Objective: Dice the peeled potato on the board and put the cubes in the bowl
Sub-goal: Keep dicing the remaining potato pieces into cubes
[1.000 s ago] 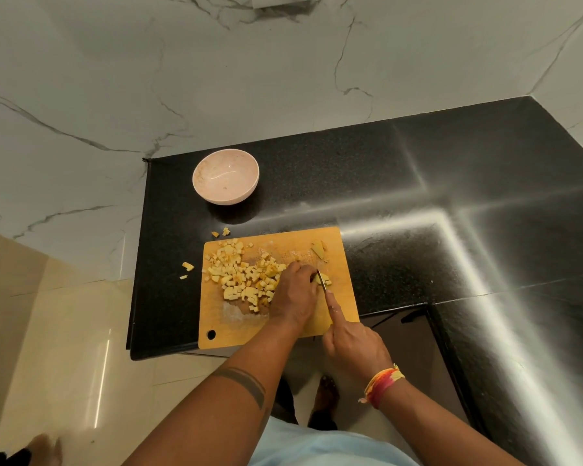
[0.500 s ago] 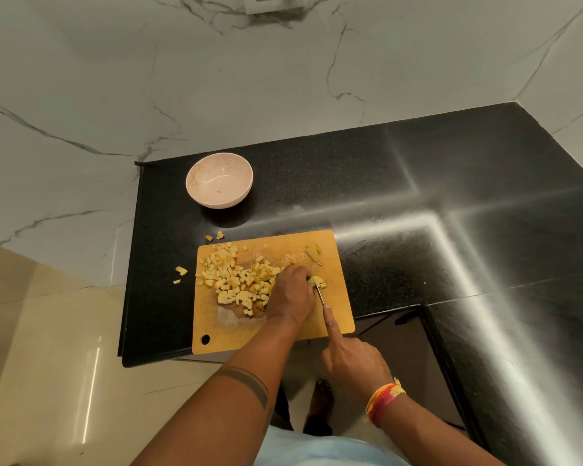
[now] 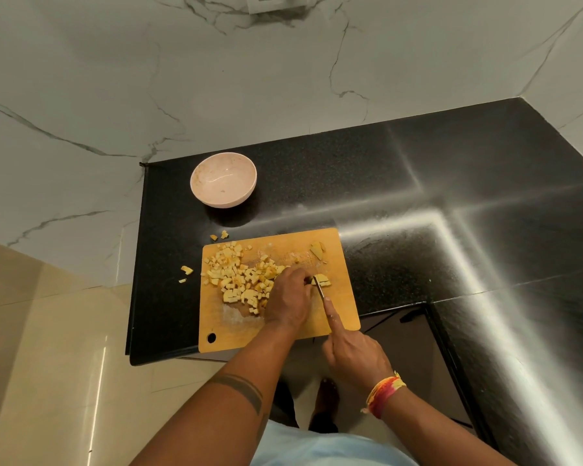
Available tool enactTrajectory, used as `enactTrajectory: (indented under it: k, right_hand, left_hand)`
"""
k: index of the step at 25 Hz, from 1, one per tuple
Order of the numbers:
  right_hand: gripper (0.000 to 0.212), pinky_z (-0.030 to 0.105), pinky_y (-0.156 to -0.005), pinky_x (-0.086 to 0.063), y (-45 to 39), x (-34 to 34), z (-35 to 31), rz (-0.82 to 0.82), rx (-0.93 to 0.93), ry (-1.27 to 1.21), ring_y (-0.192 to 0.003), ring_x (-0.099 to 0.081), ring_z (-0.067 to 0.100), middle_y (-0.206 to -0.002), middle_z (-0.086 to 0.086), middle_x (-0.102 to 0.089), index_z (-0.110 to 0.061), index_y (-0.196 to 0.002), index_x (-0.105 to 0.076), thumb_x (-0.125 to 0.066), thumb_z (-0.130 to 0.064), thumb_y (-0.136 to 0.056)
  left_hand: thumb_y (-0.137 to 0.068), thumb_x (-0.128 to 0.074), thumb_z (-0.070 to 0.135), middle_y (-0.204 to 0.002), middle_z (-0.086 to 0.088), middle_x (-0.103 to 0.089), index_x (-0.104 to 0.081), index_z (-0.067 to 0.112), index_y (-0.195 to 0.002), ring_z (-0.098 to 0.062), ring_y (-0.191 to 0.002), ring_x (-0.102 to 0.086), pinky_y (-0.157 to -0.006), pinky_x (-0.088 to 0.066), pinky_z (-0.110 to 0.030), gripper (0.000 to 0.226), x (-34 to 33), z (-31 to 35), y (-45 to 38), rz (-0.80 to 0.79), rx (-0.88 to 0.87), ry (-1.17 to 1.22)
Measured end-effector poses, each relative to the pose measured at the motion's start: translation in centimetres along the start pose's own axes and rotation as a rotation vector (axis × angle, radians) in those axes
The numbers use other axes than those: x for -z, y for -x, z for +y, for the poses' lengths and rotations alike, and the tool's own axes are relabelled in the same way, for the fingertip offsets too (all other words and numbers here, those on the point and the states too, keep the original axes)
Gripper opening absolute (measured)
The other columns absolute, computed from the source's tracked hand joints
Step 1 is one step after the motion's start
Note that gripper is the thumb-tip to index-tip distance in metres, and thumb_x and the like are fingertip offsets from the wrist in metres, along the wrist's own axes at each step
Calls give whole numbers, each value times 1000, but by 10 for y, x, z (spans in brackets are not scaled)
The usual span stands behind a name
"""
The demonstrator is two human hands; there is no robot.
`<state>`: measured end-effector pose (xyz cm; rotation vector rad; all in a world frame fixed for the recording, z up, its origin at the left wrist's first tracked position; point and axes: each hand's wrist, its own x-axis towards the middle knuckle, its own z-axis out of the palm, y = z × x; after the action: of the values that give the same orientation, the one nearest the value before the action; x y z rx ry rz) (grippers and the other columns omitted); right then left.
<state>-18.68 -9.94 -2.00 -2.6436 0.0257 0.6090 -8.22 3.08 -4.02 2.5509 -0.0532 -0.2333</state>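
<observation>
Right hand point(image 3: 352, 351) grips a knife point(image 3: 319, 288), forefinger laid straight along its spine, the blade down on a small potato piece point(image 3: 322, 280) near the right side of the board point(image 3: 337, 314). Left hand point(image 3: 290, 297) curls over the piece just left of the blade, fingertips steadying it. Diced cubes point(image 3: 243, 277) lie heaped across the board's left half (a few strays sit on the black bench point(image 3: 418, 183) beside it). Behind the board stands the pale bowl point(image 3: 223, 180), holding no cubes.
</observation>
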Motion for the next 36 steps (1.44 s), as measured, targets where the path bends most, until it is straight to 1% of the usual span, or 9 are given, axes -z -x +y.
enactTrajectory:
  k: [3,8,13,18,21,26,30,33,36]
  right_hand:
    - [80,35,-55,-38,-6,1,-5,-1,-14,16,-52,-48,20,-71,1,-56,-34,-159,17,-36,-32,-100]
    - [79,35,-56,-43,-14,-1,-8,-1,2,66,-58,-54,24,-75,3,-60,-33,-158,22,-34,-34,-102]
    - [79,34,-57,-42,-12,0,-6,4,17,105,-57,-51,23,-73,0,-55,-31,-157,23,-33,-33,-102]
    - [81,34,-55,-43,-9,-4,-1,-32,13,92,-56,-53,22,-76,3,-61,-31,-156,26,-33,-31,-101]
    - [83,38,-59,-49,4,-8,5,-50,14,82,-59,-57,24,-78,3,-64,-32,-156,27,-34,-29,-100]
    - [82,39,-59,-51,7,-2,17,19,-23,-15,-54,-55,20,-66,-6,-57,-34,-157,25,-34,-30,-100]
    - [81,39,-58,-49,-2,-3,16,23,-91,-44,-57,-57,20,-71,-3,-60,-29,-158,23,-34,-30,-101]
    - [83,38,-58,-48,-11,-8,-2,-18,-59,-36,-57,-56,24,-71,0,-59,-30,-157,26,-35,-28,-101]
    - [78,38,-61,-50,-22,-8,-20,-49,34,-24,-62,-60,26,-72,0,-57,-28,-159,22,-32,-28,-102]
  left_hand:
    - [-101,-58,23,-118,2,-58,-66,19,-120,-18,-108,-55,-88,-52,-33,21,0,-1,-2,-7,13,-9]
    - [-102,-57,24,-113,1,-59,-67,17,-114,-18,-103,-56,-84,-53,-32,18,1,1,-5,-3,7,-27]
    - [-102,-55,25,-110,1,-58,-67,18,-108,-17,-97,-56,-74,-47,-28,16,2,4,-9,-10,27,-47]
    - [-101,-56,25,-112,0,-59,-67,18,-108,-19,-98,-56,-79,-53,-35,15,0,7,-10,-14,62,-47]
    - [-102,-55,26,-113,0,-59,-66,18,-111,-19,-99,-57,-80,-53,-34,16,1,10,-10,6,94,-42]
    - [-103,-53,26,-115,0,-59,-65,19,-115,-19,-99,-57,-81,-53,-34,19,4,10,-10,2,83,-55]
    - [-105,-49,26,-114,0,-59,-65,19,-116,-19,-98,-57,-76,-50,-31,21,7,11,-5,31,52,-41]
    - [-104,-50,25,-114,0,-61,-66,20,-116,-19,-98,-58,-75,-50,-32,21,9,8,-5,61,38,-6]
    - [-104,-50,24,-114,0,-62,-67,19,-118,-19,-99,-60,-80,-54,-34,23,15,4,-6,98,41,15]
